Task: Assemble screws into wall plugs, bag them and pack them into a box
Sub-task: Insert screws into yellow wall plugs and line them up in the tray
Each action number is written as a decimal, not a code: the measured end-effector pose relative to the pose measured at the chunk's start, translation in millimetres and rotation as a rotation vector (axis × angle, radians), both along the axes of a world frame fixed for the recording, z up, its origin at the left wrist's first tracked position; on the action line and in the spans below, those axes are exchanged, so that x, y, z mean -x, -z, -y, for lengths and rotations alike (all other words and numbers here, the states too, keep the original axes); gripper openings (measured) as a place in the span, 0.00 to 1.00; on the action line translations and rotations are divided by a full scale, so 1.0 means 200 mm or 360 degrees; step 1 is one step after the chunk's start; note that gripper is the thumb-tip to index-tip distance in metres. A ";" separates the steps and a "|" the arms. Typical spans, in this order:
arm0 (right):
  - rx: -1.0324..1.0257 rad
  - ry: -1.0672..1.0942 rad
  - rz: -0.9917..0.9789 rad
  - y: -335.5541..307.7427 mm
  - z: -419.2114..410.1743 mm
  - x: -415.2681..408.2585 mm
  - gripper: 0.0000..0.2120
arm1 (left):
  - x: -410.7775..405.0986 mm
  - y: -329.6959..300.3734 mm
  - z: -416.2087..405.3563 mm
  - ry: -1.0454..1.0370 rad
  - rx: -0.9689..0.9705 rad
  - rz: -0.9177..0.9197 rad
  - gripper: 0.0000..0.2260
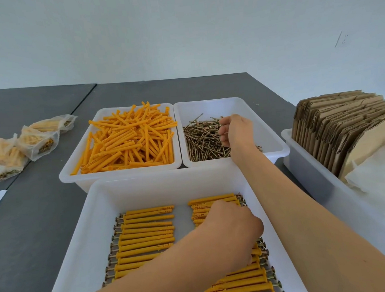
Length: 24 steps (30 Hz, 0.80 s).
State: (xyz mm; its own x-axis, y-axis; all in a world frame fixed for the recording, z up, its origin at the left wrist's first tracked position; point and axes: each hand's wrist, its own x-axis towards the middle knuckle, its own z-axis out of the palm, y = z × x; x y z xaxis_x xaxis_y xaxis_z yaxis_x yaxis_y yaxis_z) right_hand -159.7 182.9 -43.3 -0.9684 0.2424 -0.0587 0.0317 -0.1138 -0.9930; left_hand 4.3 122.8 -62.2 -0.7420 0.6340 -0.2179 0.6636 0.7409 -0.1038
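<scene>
Two hands busy, assembly step: right hand (235, 131) pinching screws (204, 142) from bin; left hand (230, 231) curled over assembled plugs (145, 237), grip unclear. Next, fetching a plug.

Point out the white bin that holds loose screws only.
The far right bin, where the right hand reaches; its left neighbour holds bare orange plugs.

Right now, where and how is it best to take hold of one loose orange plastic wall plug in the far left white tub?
Probably from above, pinching mid-shaft a loose orange plastic wall plug lying on top of the heap. The plugs are long, thin and criss-crossed, so the top ones come free most easily; the white tub is open upward.
</scene>
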 end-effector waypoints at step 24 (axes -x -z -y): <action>-0.2198 -0.1068 0.0240 0.03 0.11 -0.04 0.15 | 0.45 -0.07 0.77 -0.1524 -0.0566 -0.0528 0.13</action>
State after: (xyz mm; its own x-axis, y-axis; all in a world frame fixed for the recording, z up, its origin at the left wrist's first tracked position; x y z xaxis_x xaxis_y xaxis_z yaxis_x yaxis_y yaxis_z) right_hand -152.2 161.7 -50.2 -0.9237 -0.2747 -0.2669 -0.1940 0.9364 -0.2925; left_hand -86.0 -31.4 -49.2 -0.9522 -0.2552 0.1681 -0.2308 0.9611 0.1520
